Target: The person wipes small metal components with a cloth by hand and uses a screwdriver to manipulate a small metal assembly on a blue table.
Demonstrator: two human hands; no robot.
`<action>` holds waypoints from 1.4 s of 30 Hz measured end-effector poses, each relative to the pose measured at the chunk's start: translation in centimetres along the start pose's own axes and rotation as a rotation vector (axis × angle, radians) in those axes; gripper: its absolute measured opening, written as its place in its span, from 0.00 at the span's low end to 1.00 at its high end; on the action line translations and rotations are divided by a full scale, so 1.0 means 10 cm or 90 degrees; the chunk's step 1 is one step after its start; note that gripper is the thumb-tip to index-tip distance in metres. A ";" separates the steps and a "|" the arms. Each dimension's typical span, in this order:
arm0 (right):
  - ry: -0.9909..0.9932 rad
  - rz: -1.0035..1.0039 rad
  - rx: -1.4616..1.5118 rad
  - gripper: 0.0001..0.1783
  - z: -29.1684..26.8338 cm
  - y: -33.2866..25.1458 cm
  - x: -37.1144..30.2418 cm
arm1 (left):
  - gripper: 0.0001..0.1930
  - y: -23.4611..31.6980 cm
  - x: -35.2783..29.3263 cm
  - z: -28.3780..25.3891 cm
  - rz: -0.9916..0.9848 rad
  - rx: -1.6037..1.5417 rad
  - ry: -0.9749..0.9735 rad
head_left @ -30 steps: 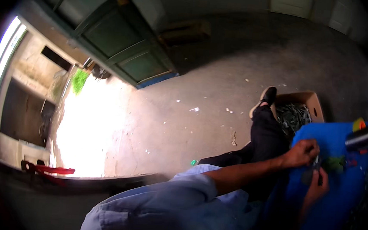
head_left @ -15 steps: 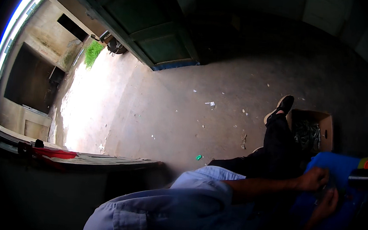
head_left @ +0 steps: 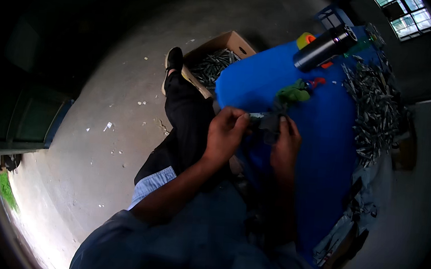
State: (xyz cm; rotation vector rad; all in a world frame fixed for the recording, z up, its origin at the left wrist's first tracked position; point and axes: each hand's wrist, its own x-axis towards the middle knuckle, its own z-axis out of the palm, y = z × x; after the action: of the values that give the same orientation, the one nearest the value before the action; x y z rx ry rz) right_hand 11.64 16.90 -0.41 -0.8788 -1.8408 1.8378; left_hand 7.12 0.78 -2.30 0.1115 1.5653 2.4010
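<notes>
My left hand [head_left: 226,131] and my right hand [head_left: 286,142] are close together over the near left part of a blue tabletop [head_left: 321,138]. Between them is a small dark grey strip-like piece [head_left: 268,122] with a paler, shiny end, pinched from both sides. Its exact kind is too dim to make out. Just beyond my right hand lies a crumpled green cloth-like thing [head_left: 293,92], with a small red thing [head_left: 318,82] beside it. The thumb and fingers of each hand are closed on the piece.
A steel flask [head_left: 324,48] lies by a yellow and orange ring [head_left: 305,40] at the table's far end. Thin grey pieces [head_left: 372,104] heap along the right edge, above plastic wrapping [head_left: 341,235]. A cardboard box [head_left: 233,41] on the floor holds similar pieces beside my outstretched leg [head_left: 190,102].
The view has swung right, from the bright doorway and floor to the blue table. Both hands now appear mid-picture, still close together; the grey piece between them shows more clearly.
</notes>
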 end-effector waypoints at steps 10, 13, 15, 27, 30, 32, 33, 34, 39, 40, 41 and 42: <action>0.076 -0.111 0.054 0.16 -0.25 0.05 -0.17 | 0.14 -0.01 -0.45 -0.25 -0.050 0.316 -0.076; 0.091 -0.135 -0.017 0.15 -0.29 0.08 -0.23 | 0.13 -0.04 -0.41 -0.28 -0.126 0.264 -0.110; 0.085 -0.150 -0.052 0.14 -0.29 0.07 -0.26 | 0.13 -0.03 -0.38 -0.26 -0.166 0.257 -0.136; 0.034 -0.025 0.001 0.16 -0.35 0.05 -0.49 | 0.15 0.08 -0.43 -0.22 -0.393 -0.062 -0.207; 0.020 -0.007 0.027 0.16 -0.30 0.06 -0.54 | 0.15 0.09 -0.58 -0.12 -0.255 0.063 -0.231; -0.001 -0.011 0.037 0.16 -0.27 0.03 -0.56 | 0.15 0.10 -0.66 -0.06 -0.114 0.240 -0.228; -0.017 -0.019 0.039 0.16 -0.25 -0.01 -0.58 | 0.15 0.08 -0.65 -0.05 0.022 0.318 -0.227; -0.033 -0.027 0.041 0.16 -0.22 -0.04 -0.59 | 0.15 0.06 -0.63 -0.05 0.159 0.393 -0.223; -0.054 -0.019 0.125 0.18 -0.04 -0.16 -0.57 | 0.16 0.10 -0.59 -0.03 0.389 0.510 -0.225; -0.059 -0.019 0.133 0.18 -0.01 -0.16 -0.58 | 0.16 0.14 -0.58 -0.02 0.396 0.514 -0.224; -0.075 -0.021 0.122 0.18 0.03 -0.17 -0.60 | 0.16 0.16 -0.57 -0.03 0.401 0.520 -0.223; -0.091 -0.022 0.110 0.18 0.06 -0.18 -0.64 | 0.16 0.15 -0.56 -0.04 0.408 0.523 -0.209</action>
State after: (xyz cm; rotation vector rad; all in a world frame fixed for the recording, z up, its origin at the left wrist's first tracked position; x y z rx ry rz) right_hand 15.58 12.24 2.28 -0.6654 -1.7336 2.0493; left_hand 12.07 -1.68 -0.64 1.2502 2.4717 1.7491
